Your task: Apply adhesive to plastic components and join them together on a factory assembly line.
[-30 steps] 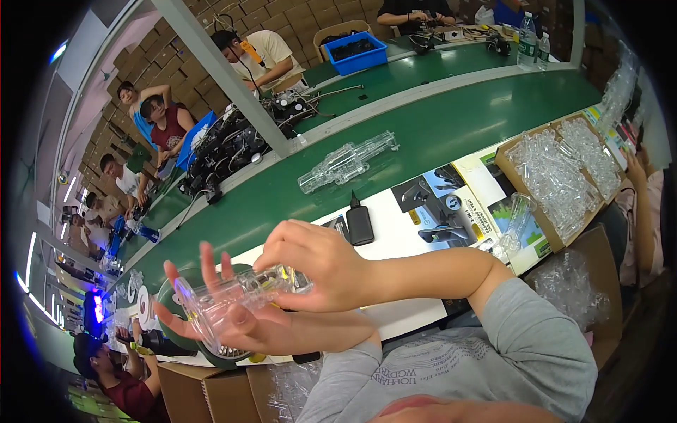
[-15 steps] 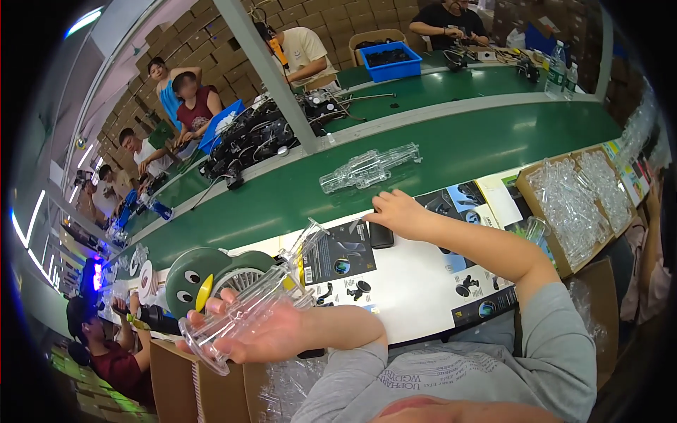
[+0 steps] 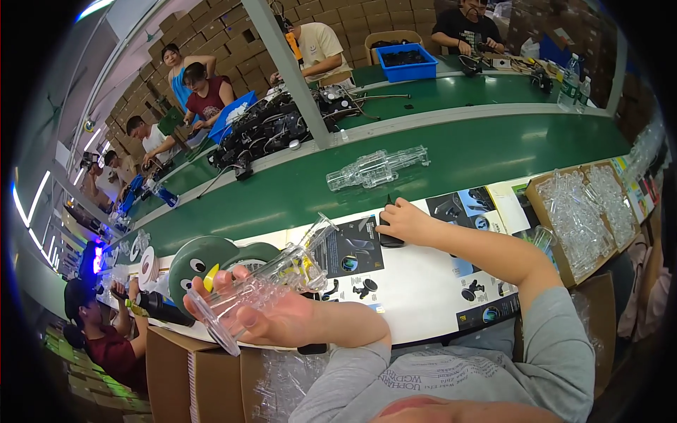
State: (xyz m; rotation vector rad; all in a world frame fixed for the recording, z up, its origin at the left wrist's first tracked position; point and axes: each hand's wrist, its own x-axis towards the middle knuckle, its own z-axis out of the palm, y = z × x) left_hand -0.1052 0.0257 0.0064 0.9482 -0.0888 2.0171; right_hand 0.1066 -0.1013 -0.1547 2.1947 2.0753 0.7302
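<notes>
A clear plastic tube-like part [image 3: 300, 264] with a wide round flange lies across the palm of my left hand [image 3: 271, 314], its fingers curled round it. Its narrow end points away, up and to the right. My right hand [image 3: 412, 224] is at the far edge of the white work surface, fingers bent together at a small black object [image 3: 390, 240]. A dark tip shows above these fingertips; what they grip, if anything, is hidden. Just beyond, a similar clear assembly [image 3: 377, 168] rests on its side on the green belt [image 3: 486, 148].
A carton of clear parts [image 3: 582, 218] stands at the right. A green bird-faced fan [image 3: 201, 264] is beyond my left hand. Open cardboard boxes [image 3: 218, 377] sit below the near edge. Across the belt, people work around black assemblies [image 3: 271, 127] and a blue bin [image 3: 407, 62].
The whole view has shifted slightly. My left hand still holds the clear part, now turned a little. My right hand remains by the black object, and a dark tip now shows above its fingers.
</notes>
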